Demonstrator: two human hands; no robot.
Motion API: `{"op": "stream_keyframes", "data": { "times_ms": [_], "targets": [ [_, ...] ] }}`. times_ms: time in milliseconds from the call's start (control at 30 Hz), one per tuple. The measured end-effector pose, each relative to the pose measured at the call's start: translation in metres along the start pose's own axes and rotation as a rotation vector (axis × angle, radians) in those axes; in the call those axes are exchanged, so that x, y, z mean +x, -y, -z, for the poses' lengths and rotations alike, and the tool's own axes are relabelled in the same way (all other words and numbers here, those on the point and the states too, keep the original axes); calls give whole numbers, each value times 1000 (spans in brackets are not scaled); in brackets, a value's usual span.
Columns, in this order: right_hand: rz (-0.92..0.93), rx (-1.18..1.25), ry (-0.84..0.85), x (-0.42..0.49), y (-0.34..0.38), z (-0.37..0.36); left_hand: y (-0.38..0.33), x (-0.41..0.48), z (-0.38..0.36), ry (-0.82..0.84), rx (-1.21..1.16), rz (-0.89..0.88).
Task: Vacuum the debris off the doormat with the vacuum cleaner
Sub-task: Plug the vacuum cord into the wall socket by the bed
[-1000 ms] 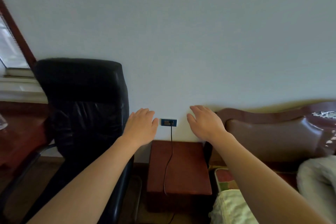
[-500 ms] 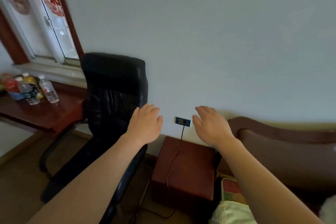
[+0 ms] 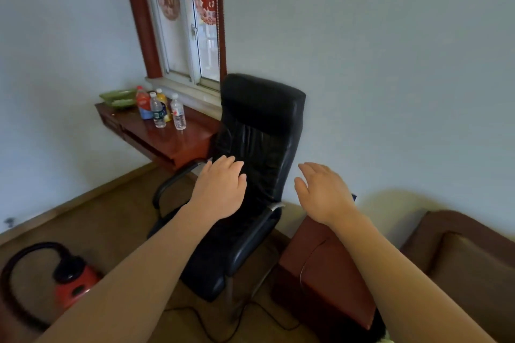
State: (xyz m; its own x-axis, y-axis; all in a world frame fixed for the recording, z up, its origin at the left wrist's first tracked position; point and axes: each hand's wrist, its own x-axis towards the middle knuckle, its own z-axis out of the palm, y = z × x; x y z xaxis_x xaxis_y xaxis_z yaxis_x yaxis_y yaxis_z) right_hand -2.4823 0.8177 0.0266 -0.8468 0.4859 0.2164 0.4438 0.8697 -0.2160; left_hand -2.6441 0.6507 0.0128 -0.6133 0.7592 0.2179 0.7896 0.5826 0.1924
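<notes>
vacuum cleaner (image 3: pixel 73 284) low left (floor) | hands apart, empty

Your left hand (image 3: pixel 220 192), in front of the chair (image 3: pixel 262 108), and your right hand (image 3: pixel 324 193), just right of the chair, are bare, and both forearms run bare as far as they show.

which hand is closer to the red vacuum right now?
Left. The left hand hovers open in front of the black chair, up and right of the vacuum cleaner on the floor; the right hand is farther right, above the brown cabinet.
</notes>
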Motion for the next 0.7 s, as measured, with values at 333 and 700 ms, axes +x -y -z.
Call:
{"op": "stream_keyframes", "data": {
  "times_ms": [333,700],
  "targets": [
    [202,99,48,2,174,-47,142,-112,53,-43,51,218],
    [473,140,118,-1,367,-101,285,-244,104,-95,90,485]
  ]
}}
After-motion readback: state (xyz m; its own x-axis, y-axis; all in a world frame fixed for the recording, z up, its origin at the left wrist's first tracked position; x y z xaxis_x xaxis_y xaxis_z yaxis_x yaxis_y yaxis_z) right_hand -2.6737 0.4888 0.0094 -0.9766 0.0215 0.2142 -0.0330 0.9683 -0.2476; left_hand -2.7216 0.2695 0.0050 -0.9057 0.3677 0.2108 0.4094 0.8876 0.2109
